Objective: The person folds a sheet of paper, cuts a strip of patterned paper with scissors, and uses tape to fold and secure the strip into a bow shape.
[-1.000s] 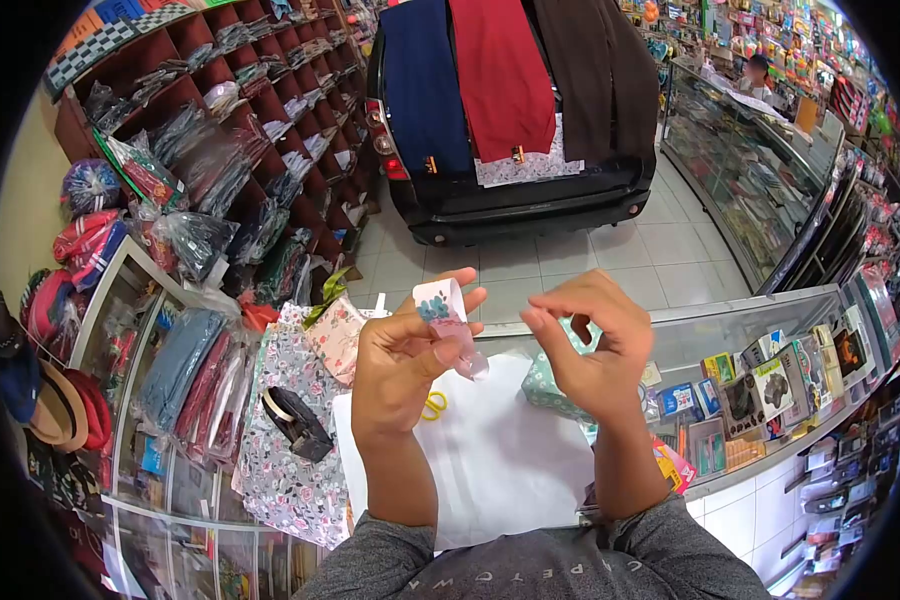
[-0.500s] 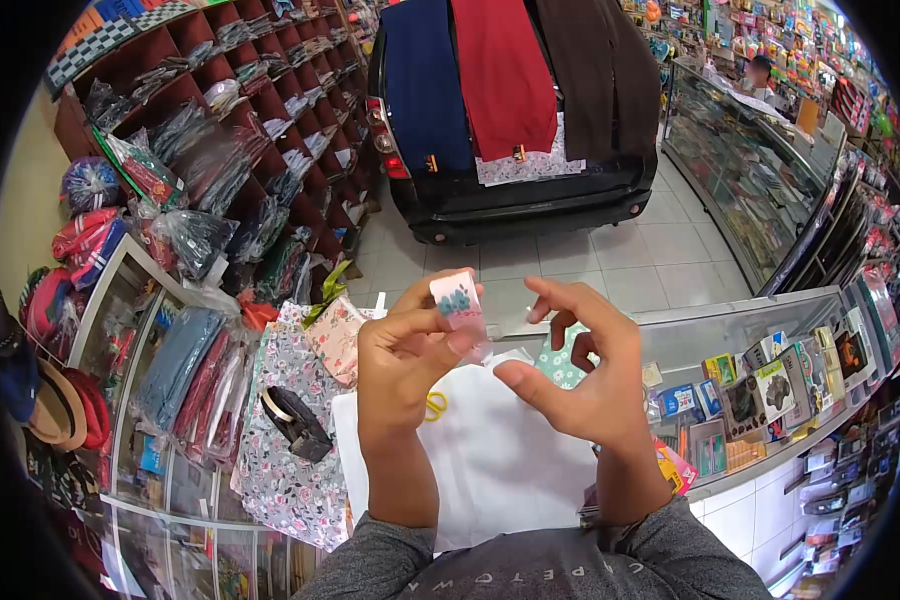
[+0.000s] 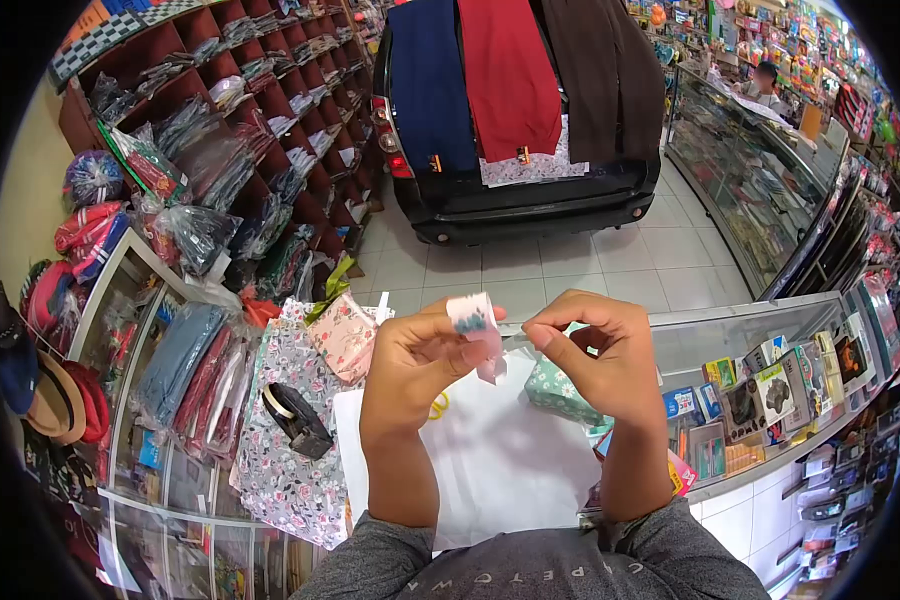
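My left hand (image 3: 420,355) is closed on a small pink strip (image 3: 476,320) with a blue-green print, its lower end curling down. Close to its right, my right hand (image 3: 595,350) has thumb and forefinger pinched together; whatever lies between them is too small to make out. Below the hands a white sheet (image 3: 510,455) covers part of the glass counter. Yellow scissor handles (image 3: 439,404) show beside my left wrist. A green floral pouch (image 3: 560,390) lies partly behind my right hand.
A black tape dispenser (image 3: 296,420) sits on grey floral paper (image 3: 270,485) at left, near a pink floral pouch (image 3: 343,338). Boxed goods (image 3: 775,390) fill the counter at right. Beyond stand a black car (image 3: 530,215) and a person (image 3: 765,82).
My right thumb and forefinger have closed into a pinch. The pink strip has turned and hangs lower, and more of the green pouch shows.
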Available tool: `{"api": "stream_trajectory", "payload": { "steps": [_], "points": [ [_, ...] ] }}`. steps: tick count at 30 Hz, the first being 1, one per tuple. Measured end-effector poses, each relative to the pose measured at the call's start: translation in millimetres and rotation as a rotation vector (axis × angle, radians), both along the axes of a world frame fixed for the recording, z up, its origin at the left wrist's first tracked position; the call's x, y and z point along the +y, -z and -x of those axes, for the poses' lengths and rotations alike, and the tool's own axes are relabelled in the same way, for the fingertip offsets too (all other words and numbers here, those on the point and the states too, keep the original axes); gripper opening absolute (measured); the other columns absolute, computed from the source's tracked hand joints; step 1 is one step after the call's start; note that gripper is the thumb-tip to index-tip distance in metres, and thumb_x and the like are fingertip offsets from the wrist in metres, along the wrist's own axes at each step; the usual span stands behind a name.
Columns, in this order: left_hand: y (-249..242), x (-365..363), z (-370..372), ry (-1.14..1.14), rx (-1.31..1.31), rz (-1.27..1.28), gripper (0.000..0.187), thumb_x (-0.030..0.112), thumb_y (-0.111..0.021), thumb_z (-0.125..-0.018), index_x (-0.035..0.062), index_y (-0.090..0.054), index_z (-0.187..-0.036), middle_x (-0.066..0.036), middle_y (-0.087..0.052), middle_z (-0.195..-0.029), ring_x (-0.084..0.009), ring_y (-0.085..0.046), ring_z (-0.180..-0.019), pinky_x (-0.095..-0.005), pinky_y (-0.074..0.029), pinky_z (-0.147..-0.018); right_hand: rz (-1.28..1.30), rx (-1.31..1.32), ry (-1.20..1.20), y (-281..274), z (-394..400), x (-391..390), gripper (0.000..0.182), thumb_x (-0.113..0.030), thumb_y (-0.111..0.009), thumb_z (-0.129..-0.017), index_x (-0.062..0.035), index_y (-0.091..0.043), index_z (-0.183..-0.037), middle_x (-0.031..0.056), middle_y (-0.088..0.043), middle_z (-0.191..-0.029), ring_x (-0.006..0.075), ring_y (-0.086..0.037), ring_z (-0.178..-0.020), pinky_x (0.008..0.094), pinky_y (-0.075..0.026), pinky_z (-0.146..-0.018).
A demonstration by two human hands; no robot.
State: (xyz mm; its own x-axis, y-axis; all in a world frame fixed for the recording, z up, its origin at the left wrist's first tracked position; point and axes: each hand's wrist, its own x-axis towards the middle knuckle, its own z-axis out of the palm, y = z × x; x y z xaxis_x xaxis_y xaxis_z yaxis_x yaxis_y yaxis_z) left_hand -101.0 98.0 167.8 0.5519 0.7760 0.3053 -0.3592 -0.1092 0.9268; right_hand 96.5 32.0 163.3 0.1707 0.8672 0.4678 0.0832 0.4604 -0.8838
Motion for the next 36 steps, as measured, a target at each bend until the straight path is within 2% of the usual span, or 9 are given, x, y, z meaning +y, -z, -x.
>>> {"api": "stream_trajectory", "payload": {
  "steps": [7,12,14,20,25,27,30,33,36],
  "points": [
    [-1.4,0.4,-4.7,0.068,0.039,-0.031,0.023,0.005,-0.075,-0.084,-0.0063,-0.070,-0.104,-0.015,-0.061,-0.116,-0.0206,-0.065,-0.082,-0.0329,-0.056,-0.073,0.024,-0.062,-0.002,-0.8,-1.9,3.8,0.005,-0.012,-0.075,-0.086,-0.0068,-0.075,-0.087,-0.0030,-0.067,-0.080,0.0006,-0.048,-0.063,0.0185,-0.030,-0.048],
    [-0.1,4.6,-7.8,0.111,0.029,-0.160,0.026,0.008,-0.077,-0.083,-0.0035,-0.071,-0.105,-0.014,-0.060,-0.119,-0.0204,-0.063,-0.096,-0.0324,-0.056,-0.074,0.034,-0.019,-0.066,1.5,0.4,4.8,0.006,-0.013,-0.074,-0.087,-0.0073,-0.076,-0.090,-0.0024,-0.067,-0.081,0.0010,-0.047,-0.062,0.0191,-0.030,-0.048],
    [1.5,2.7,-9.0,0.122,0.011,-0.103,0.024,0.007,-0.078,-0.081,-0.0022,-0.073,-0.103,-0.013,-0.060,-0.120,-0.0212,-0.060,-0.106,-0.0321,-0.056,-0.078,0.023,-0.034,-0.075,2.2,2.3,4.7,0.007,-0.012,-0.074,-0.087,-0.0070,-0.076,-0.090,-0.0024,-0.067,-0.081,0.0007,-0.046,-0.061,0.0191,-0.030,-0.048],
    [6.4,6.3,-10.2,0.147,0.003,-0.114,0.025,0.008,-0.079,-0.080,-0.0004,-0.073,-0.103,-0.014,-0.060,-0.124,-0.0234,-0.059,-0.111,-0.0362,-0.050,-0.093,0.058,0.004,-0.152,6.4,4.2,6.5,0.007,-0.011,-0.072,-0.088,-0.0059,-0.075,-0.092,-0.0017,-0.068,-0.082,-0.0004,-0.044,-0.058,0.0183,-0.029,-0.047],
    [3.0,4.4,-11.1,0.113,0.029,-0.123,0.024,0.009,-0.079,-0.080,-0.0001,-0.074,-0.102,-0.015,-0.060,-0.126,-0.0242,-0.059,-0.113,-0.0377,-0.049,-0.095,0.056,0.049,-0.147,5.0,7.3,6.7,0.011,-0.010,-0.073,-0.088,-0.0039,-0.073,-0.097,-0.0014,-0.068,-0.083,-0.0008,-0.045,-0.059,0.0175,-0.029,-0.047],
    [2.6,3.5,-11.7,0.106,0.014,-0.149,0.023,0.008,-0.079,-0.080,-0.0001,-0.074,-0.101,-0.015,-0.059,-0.127,-0.0244,-0.059,-0.114,-0.0376,-0.049,-0.095,-0.035,0.120,-0.163,8.7,8.3,10.7,0.023,-0.010,-0.078,-0.084,-0.0026,-0.066,-0.101,-0.0025,-0.062,-0.079,-0.0011,-0.047,-0.064,0.0174,-0.028,-0.047],
    [1.2,2.1,-10.4,0.082,0.019,-0.152,0.020,0.006,-0.079,-0.080,-0.0002,-0.074,-0.099,-0.016,-0.063,-0.123,-0.0241,-0.060,-0.112,-0.0367,-0.049,-0.094,-0.005,0.142,-0.104,9.6,6.4,11.8,0.035,-0.009,-0.082,-0.079,-0.0055,-0.056,-0.102,-0.0042,-0.055,-0.076,-0.0011,-0.047,-0.066,0.0174,-0.026,-0.047],
    [-1.2,-0.8,-8.3,0.058,0.101,-0.129,0.019,0.003,-0.078,-0.080,0.0000,-0.074,-0.099,-0.015,-0.068,-0.112,-0.0224,-0.064,-0.104,-0.0346,-0.050,-0.091,0.007,0.149,-0.097,6.9,7.1,11.6,0.039,-0.007,-0.082,-0.077,-0.0073,-0.052,-0.101,-0.0049,-0.051,-0.073,-0.0014,-0.045,-0.066,0.0175,-0.025,-0.047],
    [1.1,-1.0,-10.1,0.042,0.067,-0.166,0.018,-0.001,-0.077,-0.079,0.0001,-0.075,-0.098,-0.013,-0.072,-0.100,-0.0194,-0.067,-0.093,-0.0316,-0.051,-0.084,0.004,0.131,-0.087,7.1,7.0,11.0,0.037,-0.005,-0.081,-0.078,-0.0065,-0.053,-0.102,-0.0049,-0.052,-0.074,-0.0012,-0.045,-0.065,0.0171,-0.026,-0.048]
  ]
}}
